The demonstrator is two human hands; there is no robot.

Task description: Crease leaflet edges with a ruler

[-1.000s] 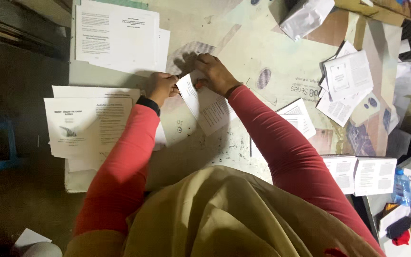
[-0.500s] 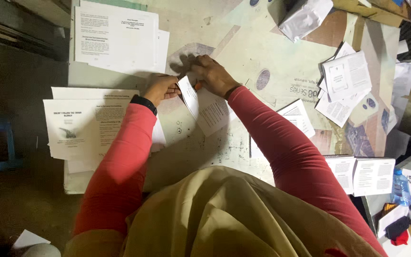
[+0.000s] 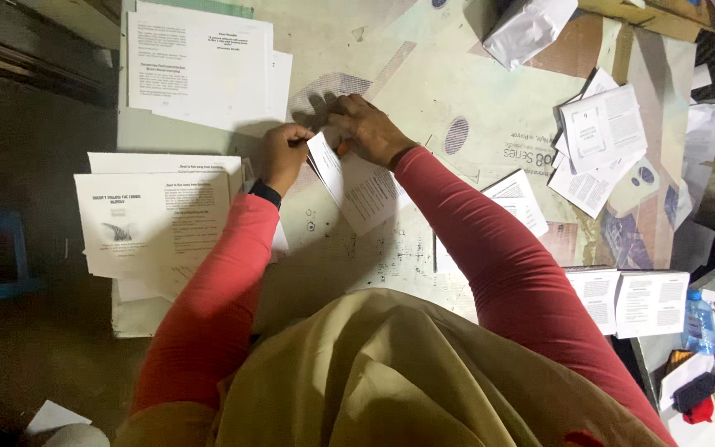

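A folded printed paper sheet point(image 3: 356, 186) lies on the flattened cardboard work surface point(image 3: 457, 91). My left hand point(image 3: 281, 156) pinches its upper left edge. Pressing down along the top fold is my right hand point(image 3: 367, 128), fingers curled over the paper. Both arms wear red sleeves. Something small and orange shows under the right palm; I cannot tell what it is.
Stacks of printed sheets lie at left point(image 3: 155, 219) and top left point(image 3: 200, 66). Folded leaflets are piled at right point(image 3: 602, 136), lower right point(image 3: 631, 298) and beside my right arm point(image 3: 519, 203). A crumpled white wrapper point(image 3: 531, 29) sits at the top. A plastic bottle point(image 3: 699, 323) stands at right.
Both hands have shifted slightly on the sheet; the paper's left flap has been folded up and over, so it now stands narrower between my hands.
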